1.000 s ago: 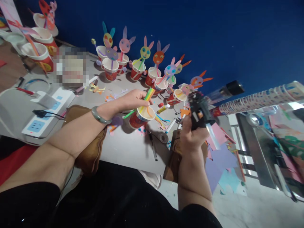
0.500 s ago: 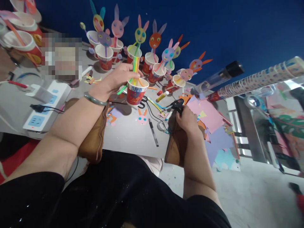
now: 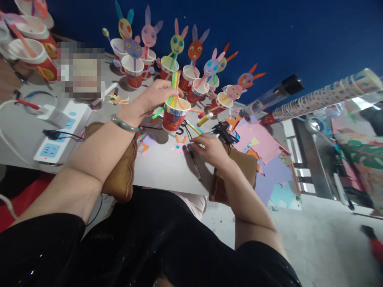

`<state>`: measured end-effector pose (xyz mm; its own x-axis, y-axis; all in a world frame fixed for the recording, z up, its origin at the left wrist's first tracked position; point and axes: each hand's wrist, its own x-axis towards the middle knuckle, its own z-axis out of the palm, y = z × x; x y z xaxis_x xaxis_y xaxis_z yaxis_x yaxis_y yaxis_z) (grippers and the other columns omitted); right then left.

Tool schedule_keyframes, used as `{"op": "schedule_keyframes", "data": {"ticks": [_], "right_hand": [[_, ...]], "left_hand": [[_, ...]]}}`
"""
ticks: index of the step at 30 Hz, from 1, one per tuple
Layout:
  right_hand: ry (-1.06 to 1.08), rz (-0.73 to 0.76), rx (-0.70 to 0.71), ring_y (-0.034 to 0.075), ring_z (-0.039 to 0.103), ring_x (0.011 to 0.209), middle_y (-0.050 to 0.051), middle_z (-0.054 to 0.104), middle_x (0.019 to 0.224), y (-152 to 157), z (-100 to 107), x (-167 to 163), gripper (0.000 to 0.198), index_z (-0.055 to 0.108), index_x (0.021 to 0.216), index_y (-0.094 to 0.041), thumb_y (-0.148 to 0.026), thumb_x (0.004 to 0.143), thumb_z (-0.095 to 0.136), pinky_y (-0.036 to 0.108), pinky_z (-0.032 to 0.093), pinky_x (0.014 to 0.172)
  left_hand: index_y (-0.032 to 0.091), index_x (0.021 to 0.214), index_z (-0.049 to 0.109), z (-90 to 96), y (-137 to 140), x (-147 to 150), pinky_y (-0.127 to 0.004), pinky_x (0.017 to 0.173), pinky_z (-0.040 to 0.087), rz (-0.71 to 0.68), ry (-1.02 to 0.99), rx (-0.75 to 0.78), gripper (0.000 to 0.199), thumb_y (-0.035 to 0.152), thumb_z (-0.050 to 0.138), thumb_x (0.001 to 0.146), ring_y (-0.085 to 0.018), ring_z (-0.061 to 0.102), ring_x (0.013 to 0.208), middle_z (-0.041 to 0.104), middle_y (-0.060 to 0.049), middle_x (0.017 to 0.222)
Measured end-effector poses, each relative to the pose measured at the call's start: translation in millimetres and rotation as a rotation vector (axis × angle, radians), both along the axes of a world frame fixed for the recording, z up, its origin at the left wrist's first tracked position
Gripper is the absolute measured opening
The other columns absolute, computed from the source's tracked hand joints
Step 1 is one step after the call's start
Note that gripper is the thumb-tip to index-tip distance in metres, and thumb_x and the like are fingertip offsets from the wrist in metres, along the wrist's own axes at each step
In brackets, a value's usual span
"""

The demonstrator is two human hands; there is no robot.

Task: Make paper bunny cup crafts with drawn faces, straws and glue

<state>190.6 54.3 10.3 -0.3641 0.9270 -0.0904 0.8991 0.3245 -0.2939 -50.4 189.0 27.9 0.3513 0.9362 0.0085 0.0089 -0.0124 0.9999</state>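
Observation:
My left hand (image 3: 163,93) pinches a bunch of yellow, orange and green strips (image 3: 175,81) that stand up from a red paper cup (image 3: 174,119). The cup hangs upright just above the tabletop, its rim by my fingertips. My right hand (image 3: 211,149) is open, palm down, with its fingers toward a pink paper rabbit face (image 3: 180,146) that has orange ears. A black pen (image 3: 196,167) lies partly under those fingers. Behind the right hand rests a black corded tool (image 3: 226,132), perhaps a glue gun. Scissors lie mostly hidden behind the cup.
Several rabbit-headed paper cups (image 3: 132,71) line the blue wall. A long stack of cups (image 3: 323,95) slants at the right, near coloured paper sheets (image 3: 257,139). A power strip (image 3: 64,127) lies left. Brown cushions (image 3: 116,175) sit at the table's front edge.
My right hand has left the black tool and moved left toward the paper rabbit face and the pen. The cup in my left hand has shifted slightly right.

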Motion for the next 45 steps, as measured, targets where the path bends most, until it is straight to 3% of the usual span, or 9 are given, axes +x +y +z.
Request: {"op": "schedule_keyframes", "data": {"ticks": [4, 9, 14, 17, 20, 28, 35, 41, 45], "right_hand": [[-0.099, 0.056, -0.074, 0.024, 0.066, 0.1, 0.012, 0.076, 0.108, 15, 0, -25, 0.028, 0.078, 0.111, -0.019, -0.028, 0.099, 0.055, 0.032, 0.044, 0.084], [-0.256, 0.018, -0.182, 0.022, 0.066, 0.091, 0.01, 0.077, 0.104, 21, 5, -37, 0.023, 0.078, 0.105, -0.019, -0.033, 0.098, 0.061, 0.031, 0.039, 0.074], [-0.344, -0.083, -0.191, 0.027, 0.067, 0.099, 0.013, 0.077, 0.107, 16, 4, -37, 0.025, 0.079, 0.101, -0.018, -0.038, 0.092, 0.068, 0.035, 0.04, 0.082], [-0.347, -0.115, -0.186, 0.031, 0.064, 0.109, 0.015, 0.075, 0.11, 12, 1, -41, 0.03, 0.08, 0.099, -0.017, -0.044, 0.089, 0.071, 0.039, 0.041, 0.091], [-0.355, -0.123, -0.183, 0.032, 0.062, 0.113, 0.017, 0.074, 0.112, 8, -1, -48, 0.027, 0.078, 0.1, -0.015, -0.038, 0.089, 0.068, 0.041, 0.041, 0.095], [-0.372, -0.143, -0.15, 0.033, 0.06, 0.112, 0.018, 0.072, 0.114, 2, -2, -55, 0.025, 0.075, 0.101, -0.015, -0.034, 0.091, 0.061, 0.043, 0.04, 0.095], [-0.373, -0.164, -0.138, 0.034, 0.062, 0.11, 0.019, 0.073, 0.11, -6, -3, -59, 0.029, 0.075, 0.102, -0.014, -0.034, 0.096, 0.054, 0.044, 0.039, 0.092], [-0.249, -0.196, -0.159, 0.033, 0.059, 0.113, 0.017, 0.072, 0.117, -5, -9, -58, 0.021, 0.071, 0.104, -0.017, -0.029, 0.091, 0.06, 0.044, 0.037, 0.094], [-0.137, -0.193, -0.154, 0.032, 0.059, 0.109, 0.012, 0.074, 0.102, -3, -14, -56, 0.012, 0.067, 0.094, -0.02, -0.024, 0.083, 0.067, 0.043, 0.035, 0.095]], "left_hand": [[0.019, 0.09, 0.076, 3.9, -3, 1, -0.04, 0.093, 0.045, 0.009, 0.055, -0.008, 0.015, 0.029, 0.066, 0.083, -0.022, 0.061, 0.099, 0.07, -0.002, 0.073], [0.02, 0.094, 0.079, 8.5, -5, 1, -0.038, 0.089, 0.043, -0.022, 0.041, -0.022, 0.02, 0.024, 0.064, 0.08, -0.02, 0.057, 0.095, 0.072, -0.002, 0.073], [0.022, 0.089, 0.076, 7.7, -4, 1, -0.038, 0.092, 0.044, -0.07, 0.06, -0.021, 0.019, 0.038, 0.071, 0.079, -0.02, 0.055, 0.095, 0.071, 0.0, 0.072], [0.02, 0.09, 0.076, 6.2, -4, 2, -0.038, 0.092, 0.045, -0.061, 0.061, -0.01, 0.022, 0.038, 0.069, 0.08, -0.021, 0.059, 0.093, 0.071, -0.001, 0.075], [0.02, 0.094, 0.077, 5.5, -5, 3, -0.041, 0.092, 0.046, -0.05, 0.067, -0.008, 0.024, 0.037, 0.068, 0.08, -0.023, 0.061, 0.095, 0.071, -0.002, 0.077], [0.019, 0.086, 0.076, 8.1, -7, 2, -0.04, 0.086, 0.046, -0.041, 0.054, 0.013, 0.016, 0.023, 0.061, 0.08, -0.02, 0.06, 0.085, 0.069, -0.004, 0.074], [0.025, 0.075, 0.07, 9.4, -8, 3, -0.036, 0.085, 0.043, -0.052, 0.05, -0.012, 0.01, 0.026, 0.06, 0.078, -0.017, 0.053, 0.085, 0.071, 0.0, 0.071], [0.023, 0.081, 0.071, 8.3, -7, 4, -0.038, 0.088, 0.042, -0.06, 0.036, -0.014, 0.009, 0.03, 0.066, 0.078, -0.017, 0.054, 0.086, 0.068, 0.0, 0.069], [0.026, 0.098, 0.074, 7.5, -6, 3, -0.038, 0.09, 0.041, -0.077, 0.061, -0.019, 0.023, 0.034, 0.064, 0.079, -0.019, 0.056, 0.093, 0.069, 0.001, 0.07]]}}
